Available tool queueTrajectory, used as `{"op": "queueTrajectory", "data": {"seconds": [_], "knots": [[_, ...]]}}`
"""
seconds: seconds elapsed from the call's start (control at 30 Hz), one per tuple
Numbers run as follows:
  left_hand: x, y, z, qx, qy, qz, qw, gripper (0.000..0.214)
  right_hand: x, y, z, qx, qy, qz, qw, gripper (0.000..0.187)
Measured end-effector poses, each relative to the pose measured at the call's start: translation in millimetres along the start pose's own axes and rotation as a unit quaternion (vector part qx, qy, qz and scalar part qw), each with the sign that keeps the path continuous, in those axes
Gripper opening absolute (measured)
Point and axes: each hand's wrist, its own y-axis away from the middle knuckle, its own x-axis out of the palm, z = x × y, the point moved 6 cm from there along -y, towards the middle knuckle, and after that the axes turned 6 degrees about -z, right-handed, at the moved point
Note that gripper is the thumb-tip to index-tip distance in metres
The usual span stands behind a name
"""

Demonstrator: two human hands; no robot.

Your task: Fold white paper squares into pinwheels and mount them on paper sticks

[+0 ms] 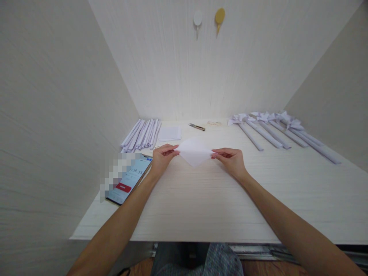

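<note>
A white square sheet of paper (pixel 195 152) is held out flat over the middle of the table, turned so that it looks like a diamond. My left hand (pixel 164 158) pinches its left corner between thumb and fingers. At the opposite corner, my right hand (pixel 230 160) grips the paper the same way. Behind my left hand lies a small stack of white paper squares (pixel 169 133). Thread snips (pixel 197 127) rest farther back, near the wall.
Rolled white paper sticks (pixel 142 134) lie bundled at the back left. Several paper pinwheels on paper sticks (pixel 263 128) are spread at the back right. A phone (pixel 129 180) showing a timer lies left of my forearm. Rubber bands (pixel 214 123) sit by the back wall.
</note>
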Motion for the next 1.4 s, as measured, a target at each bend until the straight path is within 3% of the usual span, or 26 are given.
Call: {"op": "queueTrajectory", "data": {"seconds": [0.23, 0.57, 0.87, 1.03, 1.27, 1.4], "knots": [[-1.7, 1.1, 3.8, -0.014, 0.007, -0.029, 0.999, 0.03, 1.3, 0.8, 0.8, -0.006, 0.003, 0.007, 1.0, 0.022], [-1.9, -0.1, -0.4, 0.011, 0.024, -0.029, 0.999, 0.02, 3.4, 0.9, -0.8, 0.021, -0.026, 0.007, 0.999, 0.023], [-0.4, 1.1, 6.8, -0.032, 0.044, -0.026, 0.998, 0.029, 6.6, 1.8, -0.1, 0.033, -0.034, 0.025, 0.999, 0.033], [4.8, 3.8, -3.3, 0.014, 0.015, -0.001, 1.0, 0.024, 8.1, 3.2, -1.9, 0.024, 0.008, 0.023, 0.999, 0.038], [9.7, 6.1, -3.5, 0.017, -0.017, 0.034, 0.999, 0.032, 8.9, 5.1, 0.1, -0.047, 0.101, 0.008, 0.994, 0.037], [10.5, 7.0, -2.1, 0.026, -0.043, 0.048, 0.998, 0.029, 9.6, 7.9, 10.8, -0.124, 0.188, 0.011, 0.974, 0.032]]}}
